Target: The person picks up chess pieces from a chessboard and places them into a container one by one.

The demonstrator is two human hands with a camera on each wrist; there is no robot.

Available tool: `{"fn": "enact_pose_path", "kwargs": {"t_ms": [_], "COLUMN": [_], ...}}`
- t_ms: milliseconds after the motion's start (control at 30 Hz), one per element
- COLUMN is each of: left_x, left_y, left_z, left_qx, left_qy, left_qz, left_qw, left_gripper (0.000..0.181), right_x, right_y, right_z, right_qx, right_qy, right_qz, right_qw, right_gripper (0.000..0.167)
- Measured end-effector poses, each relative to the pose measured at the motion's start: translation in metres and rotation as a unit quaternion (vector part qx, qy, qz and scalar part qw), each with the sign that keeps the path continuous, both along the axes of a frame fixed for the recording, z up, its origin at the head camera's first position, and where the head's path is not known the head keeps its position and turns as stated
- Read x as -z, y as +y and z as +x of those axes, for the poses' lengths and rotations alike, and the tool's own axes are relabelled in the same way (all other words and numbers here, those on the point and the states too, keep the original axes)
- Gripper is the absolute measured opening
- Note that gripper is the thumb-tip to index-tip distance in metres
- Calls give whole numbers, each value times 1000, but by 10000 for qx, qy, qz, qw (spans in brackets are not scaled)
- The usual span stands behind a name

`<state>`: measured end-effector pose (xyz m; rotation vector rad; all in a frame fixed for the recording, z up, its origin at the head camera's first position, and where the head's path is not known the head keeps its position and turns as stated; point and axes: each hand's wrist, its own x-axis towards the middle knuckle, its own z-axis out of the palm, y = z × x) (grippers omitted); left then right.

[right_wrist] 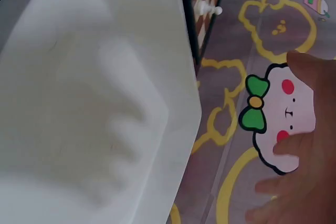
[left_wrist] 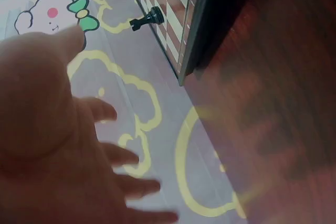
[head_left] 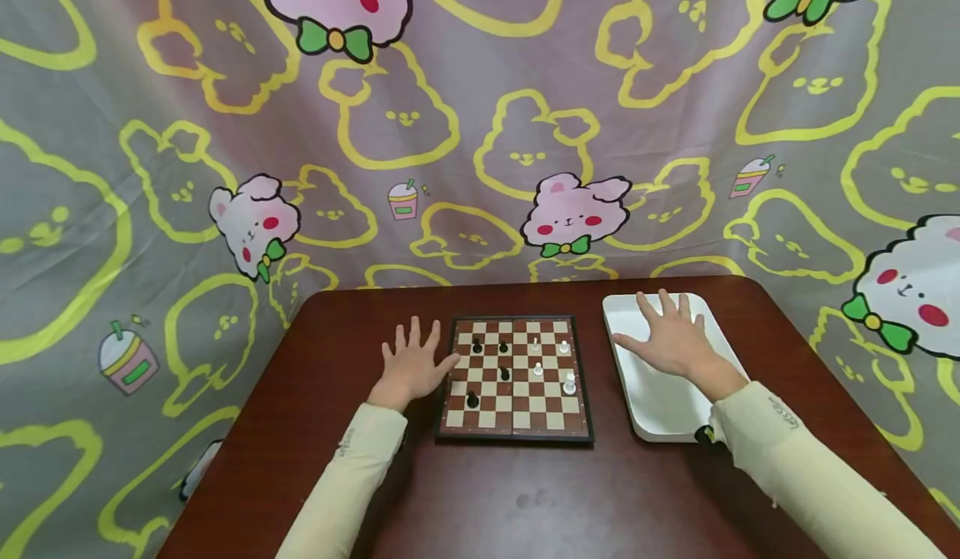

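Two pale sleeves [head_left: 341, 492], both stretched forward over dark red-brown worktop [head_left: 495, 492]. Left hand [head_left: 411, 365] palm down, fingers splayed wide and pointing to far side, thumb out toward left edge of chessboard [head_left: 514, 438]; nothing gripped. Right hand [head_left: 672, 340] also palm down, fingers spread wide, thumb pointing left, raised over white tray [head_left: 663, 405], with finger shadow [right_wrist: 121, 114] on tray floor in right wrist view. Chessboard flat on worktop between hands, tray just to its right. Four black pieces [head_left: 472, 400] on left half, four white pieces [head_left: 570, 385] on right half. Cartoon-print cloth [head_left: 465, 151] behind.
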<state>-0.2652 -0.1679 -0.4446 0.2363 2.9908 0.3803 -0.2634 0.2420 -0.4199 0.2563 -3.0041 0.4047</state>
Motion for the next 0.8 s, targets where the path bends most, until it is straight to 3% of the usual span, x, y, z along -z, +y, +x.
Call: {"fn": "enact_pose_path", "kwargs": {"t_ms": [167,367,533,800], "left_x": [6,19,29,40], "left_y": [-9,-6,0,2], "left_z": [5,11,11,10], "left_qx": [463,1094,1345,1266], "left_qy": [-362,-812,-868,-780], "left_qz": [185,175,145,-23], "left_qw": [9981,9905,9870,9889], "left_gripper": [90,102,107,109], "right_x": [4,6,12,25], "right_y": [-8,-30,-52,-81], "right_z": [-1,4,5,5], "right_qx": [-761,-1544,-1689,-1608], "right_qy": [320,-357,-956,-1538], "right_qz": [-427,-1235,-1298,-1051], "right_qw": [9957,9796,9724,9692], "right_gripper": [66,34,29,34]}}
